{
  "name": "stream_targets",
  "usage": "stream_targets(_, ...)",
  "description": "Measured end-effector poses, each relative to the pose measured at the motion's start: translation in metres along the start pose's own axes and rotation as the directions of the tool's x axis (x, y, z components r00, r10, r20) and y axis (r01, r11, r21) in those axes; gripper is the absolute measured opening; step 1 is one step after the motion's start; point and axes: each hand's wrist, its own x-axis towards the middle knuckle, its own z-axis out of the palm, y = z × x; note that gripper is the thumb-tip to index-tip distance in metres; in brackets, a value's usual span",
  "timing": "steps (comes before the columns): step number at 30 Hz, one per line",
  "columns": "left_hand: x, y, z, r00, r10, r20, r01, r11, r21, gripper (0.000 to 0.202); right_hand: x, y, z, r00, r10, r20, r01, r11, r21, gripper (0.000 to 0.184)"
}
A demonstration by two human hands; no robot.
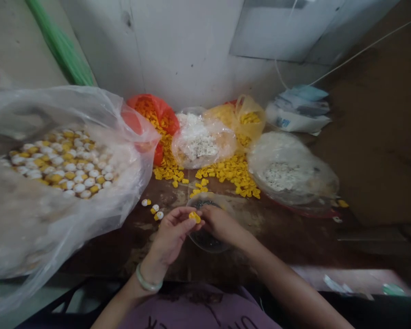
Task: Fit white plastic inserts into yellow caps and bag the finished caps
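My left hand [173,230], with a pale bangle [147,279] at its wrist, pinches a small yellow plastic piece [194,217] between thumb and fingers. Close beside it, my right hand [221,224] is over a clear round bowl [210,249] with dark small contents. Its fingers are curled downward, and their tips are mostly hidden, so what they grip cannot be made out. A few small white-and-yellow assembled pieces [155,210] lie on the table left of the bowl. Loose yellow pieces [231,171] are heaped just behind the bowl.
On the left stands a large clear bag [130,183] full of white-and-yellow pieces [71,164]. At the back are a red bag [169,119], a clear bag of white parts [202,144] and a yellowish bag [255,109]. Another clear bag [291,176] sits right, near stacked papers [297,109].
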Motion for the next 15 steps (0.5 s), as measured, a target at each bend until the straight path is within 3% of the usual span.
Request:
stream_targets(4,-0.002,0.002,-0.002,1.0,-0.022,-0.021,0.022,1.0,0.017,0.036,-0.004,-0.013,-0.034,0.957,-0.04,-0.288,0.095,0.979,0.18,0.008)
stream_targets(7,-0.004,0.002,-0.001,0.999,-0.042,-0.023,0.043,0.998,0.051,0.038,-0.004,-0.029,-0.057,0.894,-0.174,-0.414,0.258,0.953,0.158,0.009)
stream_targets(11,-0.008,0.002,0.005,1.0,-0.024,-0.009,0.025,0.996,0.088,0.038,0.0,-0.044,-0.072,0.849,-0.429,-0.308,0.431,0.9,-0.065,0.017)
stream_targets(15,-0.007,0.005,0.008,1.0,-0.003,-0.02,0.005,0.995,0.099,0.037,0.003,-0.046,-0.074,0.852,-0.483,-0.202,0.458,0.875,-0.159,0.021)
